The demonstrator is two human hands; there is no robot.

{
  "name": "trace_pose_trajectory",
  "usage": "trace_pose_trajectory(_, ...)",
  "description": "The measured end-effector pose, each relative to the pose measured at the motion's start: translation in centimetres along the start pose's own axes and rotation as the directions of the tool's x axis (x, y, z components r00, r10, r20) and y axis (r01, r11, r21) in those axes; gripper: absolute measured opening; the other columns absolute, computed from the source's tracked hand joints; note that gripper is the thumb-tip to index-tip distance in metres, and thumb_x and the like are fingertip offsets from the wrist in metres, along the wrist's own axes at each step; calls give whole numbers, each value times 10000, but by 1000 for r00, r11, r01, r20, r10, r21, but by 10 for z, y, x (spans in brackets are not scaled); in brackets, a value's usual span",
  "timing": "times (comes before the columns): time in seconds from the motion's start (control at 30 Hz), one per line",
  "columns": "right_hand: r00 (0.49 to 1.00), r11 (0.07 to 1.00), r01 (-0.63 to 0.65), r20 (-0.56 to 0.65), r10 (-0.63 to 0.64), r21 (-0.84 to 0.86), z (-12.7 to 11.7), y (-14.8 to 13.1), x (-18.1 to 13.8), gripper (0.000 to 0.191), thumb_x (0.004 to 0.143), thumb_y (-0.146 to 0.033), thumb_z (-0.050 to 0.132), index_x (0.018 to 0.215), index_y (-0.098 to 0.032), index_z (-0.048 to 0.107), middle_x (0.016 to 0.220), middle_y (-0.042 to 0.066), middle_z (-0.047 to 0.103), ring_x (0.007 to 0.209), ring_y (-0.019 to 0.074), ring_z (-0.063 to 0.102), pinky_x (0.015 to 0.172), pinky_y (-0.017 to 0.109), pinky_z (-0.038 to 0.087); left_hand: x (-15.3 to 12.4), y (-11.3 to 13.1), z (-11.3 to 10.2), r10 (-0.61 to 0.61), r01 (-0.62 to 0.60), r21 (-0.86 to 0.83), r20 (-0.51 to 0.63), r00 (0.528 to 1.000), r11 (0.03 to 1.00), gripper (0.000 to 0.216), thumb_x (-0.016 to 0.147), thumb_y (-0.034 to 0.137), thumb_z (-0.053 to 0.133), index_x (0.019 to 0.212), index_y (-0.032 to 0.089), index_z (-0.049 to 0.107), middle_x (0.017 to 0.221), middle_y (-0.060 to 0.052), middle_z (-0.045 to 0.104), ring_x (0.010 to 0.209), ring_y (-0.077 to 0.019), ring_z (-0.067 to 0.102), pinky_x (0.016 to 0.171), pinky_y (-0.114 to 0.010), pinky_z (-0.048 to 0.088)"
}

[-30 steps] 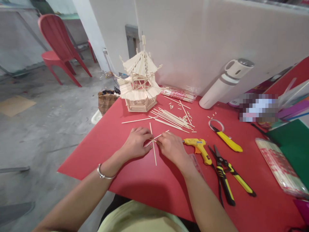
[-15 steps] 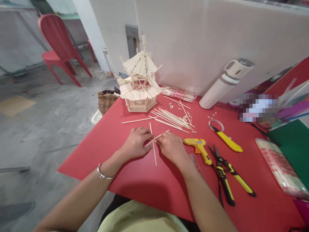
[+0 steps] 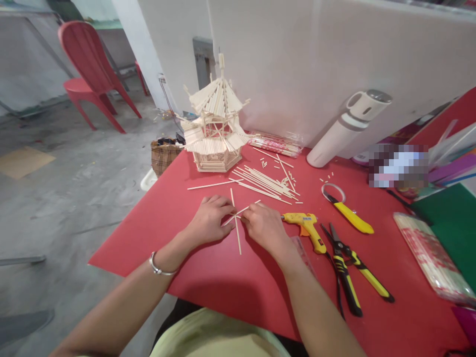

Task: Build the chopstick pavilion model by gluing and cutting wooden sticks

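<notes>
My left hand and my right hand meet over two thin wooden sticks that cross on the red table sheet. Both hands pinch the sticks at the crossing, fingers curled. One stick runs toward me, the other slants up to the right. A pale stick-built pagoda model stands at the table's far edge, beyond my hands. A loose pile of sticks lies between the model and my right hand.
Right of my hand lie a yellow glue gun, yellow-handled cutters and scissors. A white cylinder leans on the wall. Packets of sticks lie at right. A red chair stands on the floor at left.
</notes>
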State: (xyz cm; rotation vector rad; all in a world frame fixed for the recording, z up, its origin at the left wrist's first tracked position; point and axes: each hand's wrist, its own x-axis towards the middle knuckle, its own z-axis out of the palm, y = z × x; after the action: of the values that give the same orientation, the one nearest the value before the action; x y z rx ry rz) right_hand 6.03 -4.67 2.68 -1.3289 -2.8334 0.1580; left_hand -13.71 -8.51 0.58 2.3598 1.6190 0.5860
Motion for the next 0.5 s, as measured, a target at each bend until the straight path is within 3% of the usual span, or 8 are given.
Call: trace_pose_trajectory(0.5,1000,1000,-3,19,3,-1,-4,-3,0,285,1024,-272,474,920,-221,735,919,49,671,916,173,597,643,301,320,1,1,-1,-5,5,0,8,1000,1000,207,839,277,636,1019,223,721,1068,-75,690,1003,-263,584,871,-426,398)
